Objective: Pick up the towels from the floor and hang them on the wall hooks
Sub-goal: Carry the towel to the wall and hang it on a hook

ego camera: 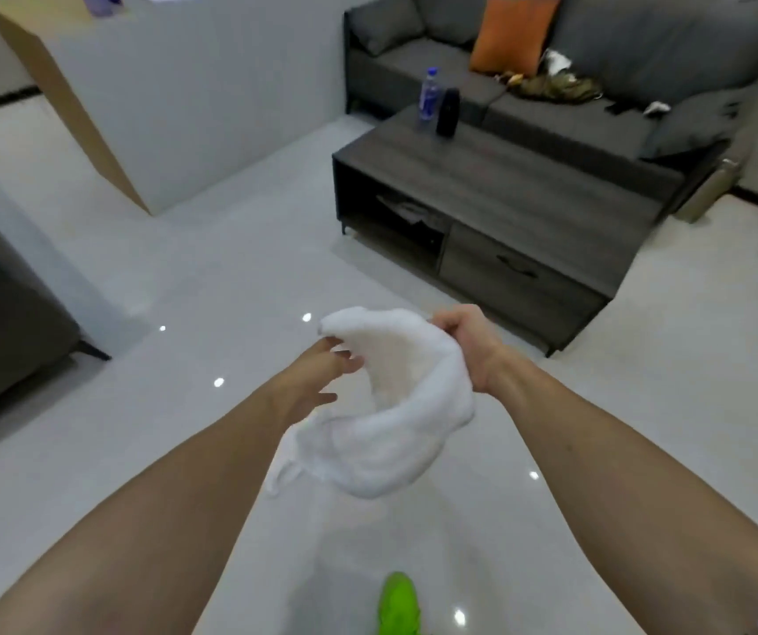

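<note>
Head view: right hand [459, 332] fist-curled around one end of white towel [390, 423], gripping it up in the air. Left hand [322, 373] at the towel's other upper edge, fingers spread and loosely bent, tips touching the cloth; can't tell if it really pinches. Towel sags between both hands in a crumpled U, small loop [283, 478] dangling at its lower left, well above glossy white floor [184, 291]. Green shoe [399, 604] on the floor below, bottom edge. Further out: dark coffee table [528, 194] with water bottle [429, 93] and black cylinder [448, 112] just beside it, grey sofa [619, 112] behind with orange cushion [512, 34]
</note>
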Demonstrator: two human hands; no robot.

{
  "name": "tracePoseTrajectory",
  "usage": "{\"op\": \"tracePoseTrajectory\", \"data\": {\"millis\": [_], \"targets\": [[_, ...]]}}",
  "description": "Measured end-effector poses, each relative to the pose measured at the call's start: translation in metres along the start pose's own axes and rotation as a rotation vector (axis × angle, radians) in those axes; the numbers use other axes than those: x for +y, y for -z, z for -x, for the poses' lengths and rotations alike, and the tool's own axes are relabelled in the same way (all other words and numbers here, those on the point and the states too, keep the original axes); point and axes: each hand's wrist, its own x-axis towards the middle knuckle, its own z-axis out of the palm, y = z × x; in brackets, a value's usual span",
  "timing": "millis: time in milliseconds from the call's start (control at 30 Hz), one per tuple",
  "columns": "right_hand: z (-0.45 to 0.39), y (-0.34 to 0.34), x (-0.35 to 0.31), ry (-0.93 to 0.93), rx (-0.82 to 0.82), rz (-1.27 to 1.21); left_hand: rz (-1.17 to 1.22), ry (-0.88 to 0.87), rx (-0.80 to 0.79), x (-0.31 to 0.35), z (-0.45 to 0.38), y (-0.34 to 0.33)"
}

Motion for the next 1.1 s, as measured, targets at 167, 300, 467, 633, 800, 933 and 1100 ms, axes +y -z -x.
{"op": "tracePoseTrajectory", "data": {"millis": [167, 300, 467, 633, 800, 933, 1100], "targets": [[0.064, 0.087, -0.049, 0.13, 0.071, -0.052, 0.013, -0.216, -0.021, 0.087, -0.006, -0.103], [0.107, 0.146, -0.069, 0.206, 0.132, -0.132, -0.179, -0.297, -0.131, 0.131, -0.017, -0.179], [0.141, 0.21, -0.09, 0.263, 0.262, -0.192, -0.343, -0.299, -0.306, 0.169, -0.037, -0.26], [0.157, 0.266, -0.116, 0.371, 0.419, -0.266, -0.48, -0.266, -0.488, 0.203, -0.077, -0.329], [0.168, 0.33, -0.15, 0.445, 0.527, -0.318, -0.548, -0.383, -0.617, 0.259, -0.121, -0.401], [0.179, 0.384, -0.185, 0.473, 0.594, -0.404, -0.547, -0.472, -0.597, 0.309, -0.153, -0.465], [0.19, 0.45, -0.225, 0.534, 0.737, -0.461, -0.651, -0.672, -0.511, 0.361, -0.183, -0.545]]}}
